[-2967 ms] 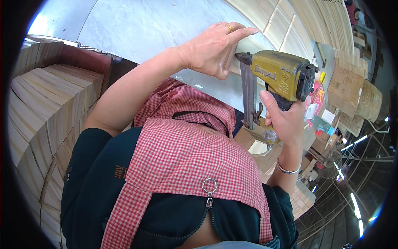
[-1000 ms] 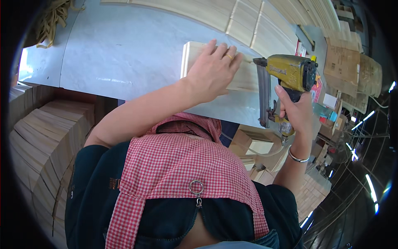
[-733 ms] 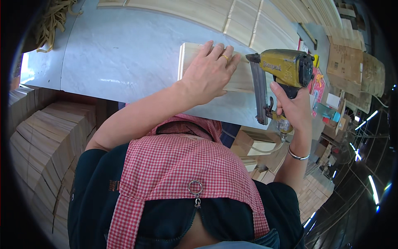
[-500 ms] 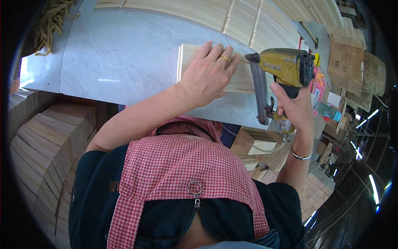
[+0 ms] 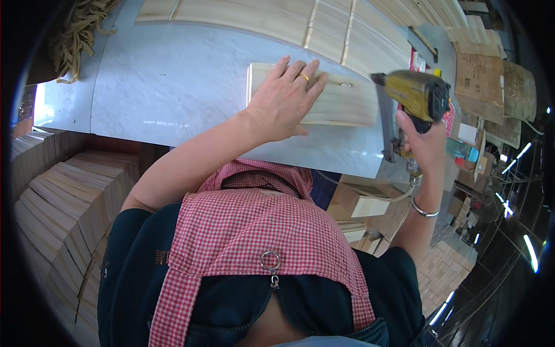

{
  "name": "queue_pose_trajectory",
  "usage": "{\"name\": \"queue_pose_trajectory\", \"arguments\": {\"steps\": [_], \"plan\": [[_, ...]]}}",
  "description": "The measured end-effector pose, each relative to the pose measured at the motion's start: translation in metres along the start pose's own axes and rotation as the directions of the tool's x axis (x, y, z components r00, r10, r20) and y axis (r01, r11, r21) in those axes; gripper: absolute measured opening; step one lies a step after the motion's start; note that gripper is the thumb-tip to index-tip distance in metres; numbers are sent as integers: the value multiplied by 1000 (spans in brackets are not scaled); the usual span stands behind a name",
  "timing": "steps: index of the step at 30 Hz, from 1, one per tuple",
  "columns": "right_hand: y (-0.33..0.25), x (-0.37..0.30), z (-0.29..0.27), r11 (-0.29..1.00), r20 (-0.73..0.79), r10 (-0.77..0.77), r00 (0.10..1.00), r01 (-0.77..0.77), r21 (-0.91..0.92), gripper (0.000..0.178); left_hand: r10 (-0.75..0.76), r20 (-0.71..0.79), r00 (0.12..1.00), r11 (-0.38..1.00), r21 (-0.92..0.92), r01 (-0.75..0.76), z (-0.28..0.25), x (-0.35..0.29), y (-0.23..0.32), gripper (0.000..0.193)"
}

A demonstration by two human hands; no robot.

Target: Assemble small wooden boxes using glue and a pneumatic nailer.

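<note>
My left hand (image 5: 283, 98), a ring on one finger, lies across a pale wooden board piece (image 5: 347, 101) on the table. Its fingers are spread and stretched toward the far edge, and its thumb reaches past the near edge. To the right, my right hand (image 5: 425, 139) is wrapped round the handle of a yellow and black pneumatic nail gun (image 5: 413, 92). The gun is slightly blurred, held just off the board's right end, with its long dark magazine pointing toward me. An air hose (image 5: 399, 198) hangs from its lower end.
Flat wooden panels (image 5: 260, 20) cover the table's far side. The pale, marbled tabletop (image 5: 167, 75) ends close to my apron. Stacked wood pieces (image 5: 63, 214) stand at the left, below pale strips (image 5: 81, 40). Cardboard boxes (image 5: 480, 78) are at the right.
The nail gun in my right hand has moved right, away from the board, uncovering the board's right end. My left hand stays on the board, shifted only slightly.
</note>
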State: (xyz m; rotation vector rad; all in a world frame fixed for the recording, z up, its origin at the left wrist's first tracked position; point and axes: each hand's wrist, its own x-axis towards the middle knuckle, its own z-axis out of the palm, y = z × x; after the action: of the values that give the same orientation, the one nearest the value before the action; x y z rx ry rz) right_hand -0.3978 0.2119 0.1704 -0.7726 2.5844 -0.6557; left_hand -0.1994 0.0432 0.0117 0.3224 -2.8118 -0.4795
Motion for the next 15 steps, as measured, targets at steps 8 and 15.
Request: {"name": "queue_pose_trajectory", "arguments": {"steps": [8,15], "plan": [[228,-14,-8,909,-251,-209,945,93,-407,50,-172,42,984,808,-565,165,-53,-2,-24,75],[291,-9,16,752,-390,163,906,-370,-546,62,-590,407,697,-260,-913,314,-67,-91,-117,48]]}}
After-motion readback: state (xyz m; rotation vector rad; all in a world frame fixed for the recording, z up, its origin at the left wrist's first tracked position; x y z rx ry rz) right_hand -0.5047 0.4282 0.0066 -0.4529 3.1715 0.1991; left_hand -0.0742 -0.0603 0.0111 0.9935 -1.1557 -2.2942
